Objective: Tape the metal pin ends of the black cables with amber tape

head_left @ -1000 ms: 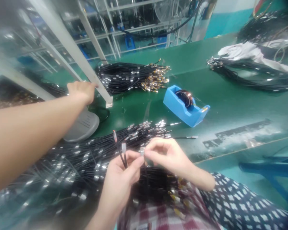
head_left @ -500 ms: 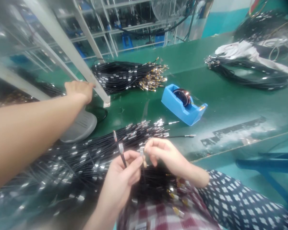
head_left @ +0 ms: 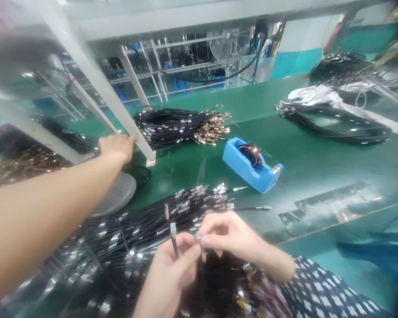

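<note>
My left hand (head_left: 172, 267) is closed on thin black cables (head_left: 173, 236) whose metal-tipped ends stand up above my fingers. My right hand (head_left: 227, 234) pinches a small metal connector (head_left: 199, 239) right against my left thumb. Both hands hover over a big heap of black cables with silver ends (head_left: 126, 229) spread across the green table (head_left: 311, 154) and into my lap.
Another person's bare arm (head_left: 46, 212) reaches in from the left, its hand (head_left: 116, 146) on a white frame post (head_left: 119, 110). A blue tape dispenser (head_left: 252, 165), a gold-tipped cable bundle (head_left: 179, 126), a grey pedal-like device (head_left: 119, 194) and more cable coils (head_left: 334, 126) lie beyond.
The view has tilted upward, so everything sits lower in the frame. My hands stay together on the cable ends; the other person's arm stays on the post.
</note>
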Demonstrator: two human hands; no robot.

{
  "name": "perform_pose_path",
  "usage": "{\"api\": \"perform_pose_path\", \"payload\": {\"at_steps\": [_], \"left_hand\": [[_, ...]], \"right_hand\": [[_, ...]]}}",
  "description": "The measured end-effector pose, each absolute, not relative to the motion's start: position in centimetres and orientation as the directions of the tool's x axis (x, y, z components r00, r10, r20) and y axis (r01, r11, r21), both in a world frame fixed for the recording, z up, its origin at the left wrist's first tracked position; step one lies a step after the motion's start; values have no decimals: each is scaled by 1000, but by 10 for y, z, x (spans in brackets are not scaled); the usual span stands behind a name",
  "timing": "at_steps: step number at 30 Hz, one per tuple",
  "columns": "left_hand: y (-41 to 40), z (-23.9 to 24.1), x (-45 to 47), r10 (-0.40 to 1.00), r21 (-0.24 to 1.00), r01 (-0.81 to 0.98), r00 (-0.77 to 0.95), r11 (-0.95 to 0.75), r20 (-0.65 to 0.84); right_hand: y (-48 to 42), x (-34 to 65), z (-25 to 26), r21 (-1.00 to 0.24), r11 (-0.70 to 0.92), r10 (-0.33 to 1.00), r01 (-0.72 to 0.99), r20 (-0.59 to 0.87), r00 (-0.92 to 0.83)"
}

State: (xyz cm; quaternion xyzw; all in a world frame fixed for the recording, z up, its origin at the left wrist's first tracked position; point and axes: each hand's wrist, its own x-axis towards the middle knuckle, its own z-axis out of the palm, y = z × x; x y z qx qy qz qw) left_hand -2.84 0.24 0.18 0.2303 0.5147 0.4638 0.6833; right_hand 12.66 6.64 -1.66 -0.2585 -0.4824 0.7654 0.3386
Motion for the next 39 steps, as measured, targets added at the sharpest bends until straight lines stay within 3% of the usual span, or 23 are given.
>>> {"api": "perform_pose_path", "payload": {"at_steps": [14,22,33,39], "left_hand": [[3,1,-23,884,813,-399,-14,423,-467],[7,4,-26,863,784,-420,-2,457,-504],[7,3,-26,869,793,-389,42,469,-494],[7,2,-24,870,793,-374,90,481,-485]], "right_hand": [[62,119,-27,-722,-587,704,-366,-232,-671],[60,120,-31,-767,-489,761,-415,-143,-633],[62,115,-23,-715,-597,725,-364,-286,-627],[68,123,-26,-834,-391,863,-390,-184,-471]]}}
